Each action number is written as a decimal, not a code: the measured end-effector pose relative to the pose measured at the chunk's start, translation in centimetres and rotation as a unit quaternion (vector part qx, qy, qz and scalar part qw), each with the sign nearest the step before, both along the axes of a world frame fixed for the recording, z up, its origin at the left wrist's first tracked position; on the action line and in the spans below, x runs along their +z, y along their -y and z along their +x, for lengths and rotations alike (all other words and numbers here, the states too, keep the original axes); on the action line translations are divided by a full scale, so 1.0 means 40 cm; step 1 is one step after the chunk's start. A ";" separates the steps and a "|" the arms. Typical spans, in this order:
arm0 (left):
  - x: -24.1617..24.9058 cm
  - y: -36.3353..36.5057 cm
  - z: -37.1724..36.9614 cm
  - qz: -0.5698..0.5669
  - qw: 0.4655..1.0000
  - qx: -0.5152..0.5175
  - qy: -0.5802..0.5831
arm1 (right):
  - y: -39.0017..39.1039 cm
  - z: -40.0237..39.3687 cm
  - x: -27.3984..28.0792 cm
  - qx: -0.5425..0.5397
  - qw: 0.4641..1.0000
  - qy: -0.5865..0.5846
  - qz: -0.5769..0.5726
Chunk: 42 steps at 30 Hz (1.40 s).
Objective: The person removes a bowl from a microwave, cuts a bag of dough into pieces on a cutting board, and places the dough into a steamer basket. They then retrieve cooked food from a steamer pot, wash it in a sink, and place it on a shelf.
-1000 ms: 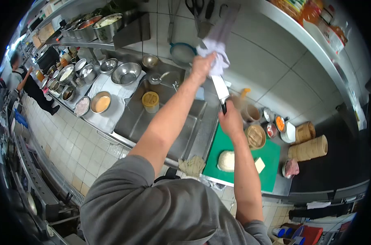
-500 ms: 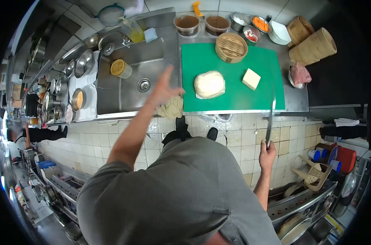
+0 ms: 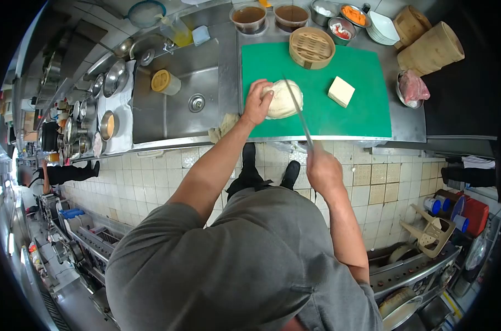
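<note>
A round, pale dough-like mass (image 3: pixel 279 105) rests on the green cutting board (image 3: pixel 350 121). My left hand (image 3: pixel 257 103) presses on its left side, fingers wrapped against it. My right hand (image 3: pixel 324 168) grips the handle of a long knife (image 3: pixel 303 118), near the front edge of the counter. The blade, slightly blurred, points away from me and reaches over the right part of the mass; whether it touches is unclear. A pale yellow block (image 3: pixel 341 91) sits to the right on the board, and a round bamboo steamer (image 3: pixel 311 48) stands at its back.
To the left is a steel sink (image 3: pixel 206 118) holding a yellow-lidded container (image 3: pixel 166 82). Bowls with brown liquid (image 3: pixel 248 19) and orange pieces (image 3: pixel 353 15) line the back. A bowl of raw meat (image 3: pixel 412 88) stands right of the board. Another person (image 3: pixel 68 175) is at far left.
My left hand has moved right and come onto the pale mass. My right hand has brought the knife leftward, from the board's right side to over the mass.
</note>
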<state>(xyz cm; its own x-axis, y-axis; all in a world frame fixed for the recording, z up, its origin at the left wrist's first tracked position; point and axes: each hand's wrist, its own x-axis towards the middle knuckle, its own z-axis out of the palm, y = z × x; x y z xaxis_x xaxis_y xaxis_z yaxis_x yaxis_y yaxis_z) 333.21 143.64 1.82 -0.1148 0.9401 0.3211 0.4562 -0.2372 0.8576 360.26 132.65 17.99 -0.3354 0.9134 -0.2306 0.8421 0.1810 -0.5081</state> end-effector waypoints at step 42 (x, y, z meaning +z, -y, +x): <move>-0.005 -0.001 0.026 0.074 0.994 0.022 -0.079 | -0.143 -0.188 -0.041 0.043 0.989 0.108 -0.089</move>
